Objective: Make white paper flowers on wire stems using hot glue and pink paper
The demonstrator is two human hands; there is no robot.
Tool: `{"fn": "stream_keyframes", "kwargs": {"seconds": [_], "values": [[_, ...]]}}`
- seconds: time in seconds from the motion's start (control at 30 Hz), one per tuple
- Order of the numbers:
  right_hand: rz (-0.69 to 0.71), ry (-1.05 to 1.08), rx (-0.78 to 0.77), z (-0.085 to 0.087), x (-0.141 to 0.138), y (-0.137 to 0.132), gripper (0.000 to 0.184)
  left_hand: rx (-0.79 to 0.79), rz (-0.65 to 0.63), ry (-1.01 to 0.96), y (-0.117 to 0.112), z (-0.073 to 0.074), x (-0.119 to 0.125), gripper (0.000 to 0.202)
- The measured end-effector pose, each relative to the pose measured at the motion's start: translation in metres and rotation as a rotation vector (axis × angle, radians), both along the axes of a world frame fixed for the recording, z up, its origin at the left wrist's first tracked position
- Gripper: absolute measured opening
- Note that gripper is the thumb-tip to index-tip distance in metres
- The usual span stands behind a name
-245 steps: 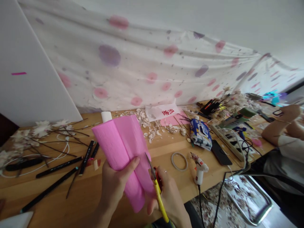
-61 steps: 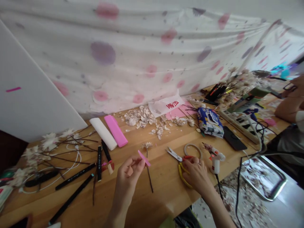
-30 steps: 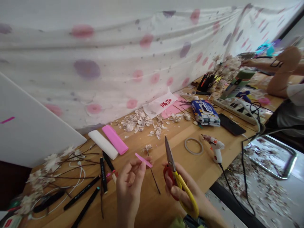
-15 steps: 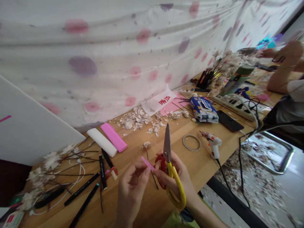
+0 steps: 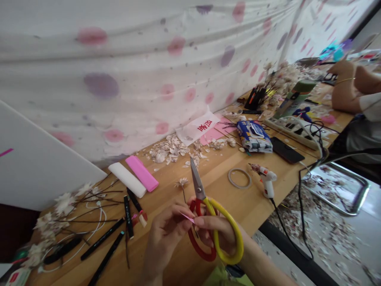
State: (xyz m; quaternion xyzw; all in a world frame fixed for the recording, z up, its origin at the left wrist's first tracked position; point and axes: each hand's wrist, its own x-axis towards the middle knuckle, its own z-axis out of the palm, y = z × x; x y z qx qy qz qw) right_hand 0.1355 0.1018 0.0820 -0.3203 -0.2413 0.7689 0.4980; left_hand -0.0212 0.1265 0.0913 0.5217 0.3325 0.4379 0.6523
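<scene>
A thin strip of pink paper point(image 5: 187, 217) is pinched between the fingertips of both hands. My left hand point(image 5: 165, 234) is closed on its left end. With thumb and fingertips, my right hand point(image 5: 224, 227) grips the other end while also holding scissors point(image 5: 198, 182). One scissor handle is yellow, the other red, and the blades point up and away from me. Just beyond my hands lies a small pale flower on a dark stem point(image 5: 181, 182), its lower stem partly hidden behind my fingers.
Pink point(image 5: 142, 173) and white point(image 5: 127, 179) crepe rolls lie left of the scissors. Several black markers point(image 5: 102, 238) and pale flowers point(image 5: 64, 203) are further left. To the right are a tape ring point(image 5: 239, 178), a glue gun point(image 5: 268, 182) and a wipes packet point(image 5: 254, 137). Another person's arm point(image 5: 345, 85) rests far right.
The scissors have tilted left in my right hand, and their handles have spread into view. The pink strip has turned and now shows thinner between my fingertips. The other person's arm has shifted.
</scene>
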Motion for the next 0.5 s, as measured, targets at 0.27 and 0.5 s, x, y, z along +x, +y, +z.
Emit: {"fn": "stream_keyframes", "kwargs": {"seconds": [0.27, 0.5], "values": [[0.01, -0.106, 0.15, -0.026, -0.001, -0.001, 0.067, -0.182, 0.209, -0.031, -0.003, 0.002, 0.007, 0.022], [0.051, -0.566, 0.528, -0.028, 0.013, -0.021, 0.098, -0.216, 0.444, -0.074, 0.005, 0.006, 0.006, 0.023]]}}
